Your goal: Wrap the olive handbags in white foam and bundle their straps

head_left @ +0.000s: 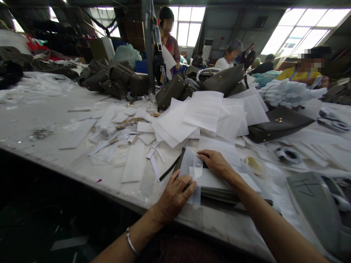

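Observation:
My left hand rests near the table's front edge, its fingers curled onto a thin white wrapping sheet. My right hand lies just beyond it, fingers pressed flat on the same sheet. The sheet covers a dark olive handbag lying flat under both hands. A dark strap of the bag sticks out to the left. A metal bangle circles my left wrist.
A heap of white paper sheets and strips covers the middle of the white table. Several olive handbags lie at the back, another at right. A tape roll lies right. Other people work beyond the table.

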Demonstrator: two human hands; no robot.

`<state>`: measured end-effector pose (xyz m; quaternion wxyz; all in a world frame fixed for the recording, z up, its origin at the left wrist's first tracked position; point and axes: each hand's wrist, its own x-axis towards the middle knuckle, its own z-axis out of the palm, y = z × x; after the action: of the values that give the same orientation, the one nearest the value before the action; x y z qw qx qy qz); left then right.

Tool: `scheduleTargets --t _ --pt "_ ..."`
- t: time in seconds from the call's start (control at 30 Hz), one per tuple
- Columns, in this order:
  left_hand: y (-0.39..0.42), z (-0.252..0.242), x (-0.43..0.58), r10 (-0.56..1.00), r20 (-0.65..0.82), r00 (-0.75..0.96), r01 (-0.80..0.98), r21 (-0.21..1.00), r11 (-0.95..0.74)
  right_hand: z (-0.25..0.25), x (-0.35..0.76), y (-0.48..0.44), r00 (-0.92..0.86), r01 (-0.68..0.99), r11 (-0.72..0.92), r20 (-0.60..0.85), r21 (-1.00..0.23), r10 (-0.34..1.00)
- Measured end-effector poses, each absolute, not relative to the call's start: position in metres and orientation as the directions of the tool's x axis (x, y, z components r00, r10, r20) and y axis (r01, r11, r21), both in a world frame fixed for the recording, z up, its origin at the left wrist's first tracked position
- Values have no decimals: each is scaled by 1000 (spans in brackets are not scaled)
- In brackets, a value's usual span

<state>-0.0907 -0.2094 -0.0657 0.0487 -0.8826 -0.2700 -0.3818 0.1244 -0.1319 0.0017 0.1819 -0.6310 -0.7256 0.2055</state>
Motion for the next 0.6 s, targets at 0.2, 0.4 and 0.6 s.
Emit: scheduleTargets --t 0.2,0.4,0.6 --pt "-208 -65 -93 401 670 624 489 65 -870 17 131 -224 -260 719 429 360 -547 896" --pt "-208 -69 -94 432 667 607 483 122 -867 -27 119 -302 -611 703 651 226 -285 759" --pt "-208 -69 -93 443 666 600 471 155 -869 -61 109 -306 -532 748 589 256 -305 807"
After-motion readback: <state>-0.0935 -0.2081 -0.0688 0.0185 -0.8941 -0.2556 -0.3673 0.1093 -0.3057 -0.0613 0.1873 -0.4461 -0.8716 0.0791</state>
